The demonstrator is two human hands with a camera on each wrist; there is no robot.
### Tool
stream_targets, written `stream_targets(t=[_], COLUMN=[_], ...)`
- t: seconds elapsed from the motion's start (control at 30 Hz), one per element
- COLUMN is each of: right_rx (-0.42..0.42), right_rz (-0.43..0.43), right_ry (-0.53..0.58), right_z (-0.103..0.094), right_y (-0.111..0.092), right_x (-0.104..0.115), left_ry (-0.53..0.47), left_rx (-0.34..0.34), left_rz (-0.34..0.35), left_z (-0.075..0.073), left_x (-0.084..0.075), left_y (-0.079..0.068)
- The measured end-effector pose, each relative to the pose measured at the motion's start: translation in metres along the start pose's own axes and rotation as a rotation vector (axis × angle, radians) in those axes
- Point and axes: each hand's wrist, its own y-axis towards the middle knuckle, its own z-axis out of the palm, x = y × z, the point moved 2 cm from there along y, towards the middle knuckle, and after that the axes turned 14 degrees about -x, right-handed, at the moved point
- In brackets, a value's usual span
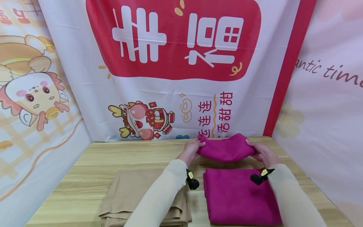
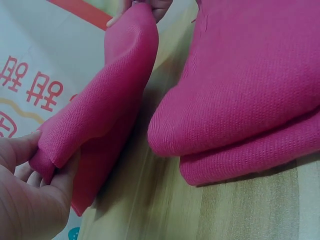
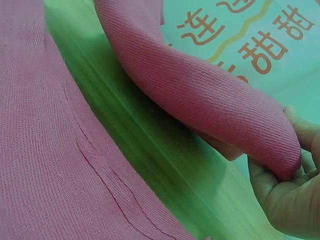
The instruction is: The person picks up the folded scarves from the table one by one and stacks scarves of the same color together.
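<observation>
Both hands hold a folded magenta cloth point(image 1: 227, 149) by its two ends, near the back edge of the table. My left hand point(image 1: 190, 152) pinches the left end, thumb on top and fingers beneath, as the left wrist view shows. At the other end my right hand point(image 1: 265, 154) grips a rounded corner between thumb and fingers. The cloth sags a little between them, and a lower layer hangs under it in the left wrist view. Nearer the body lies a thick folded magenta cloth point(image 1: 241, 198), with the right wrist above its right side.
Left of the magenta cloth, a stack of folded tan cloth point(image 1: 136, 192) lies partly under the left forearm. The wooden table point(image 1: 79, 179) meets a printed fabric backdrop point(image 1: 181, 85) behind, with printed side panels left and right.
</observation>
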Motion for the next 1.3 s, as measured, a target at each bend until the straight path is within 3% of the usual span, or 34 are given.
stream_targets(t=[0.07,0.23,0.73,1.07,1.3], right_rx=[-0.057,-0.064,0.103,0.120,0.133], right_rz=[0.010,0.024,-0.037,-0.048,-0.083], right_ry=[-0.013,-0.003,-0.004,0.021,0.007], right_z=[0.010,0.024,0.022,0.018,0.013], right_y=[-0.016,-0.041,-0.055,-0.065,-0.071], right_x=[0.004,0.013,0.022,0.024,0.025], left_ry=[-0.002,0.005,-0.029,-0.042,-0.008], left_rx=[0.011,0.037,0.115,0.147,0.167], left_rz=[-0.002,-0.005,-0.013,-0.019,0.013], left_z=[0.000,-0.003,-0.009,-0.011,-0.011], left_x=[-0.002,-0.005,-0.015,-0.018,-0.023], left_y=[-0.002,-0.005,-0.012,-0.019,-0.028])
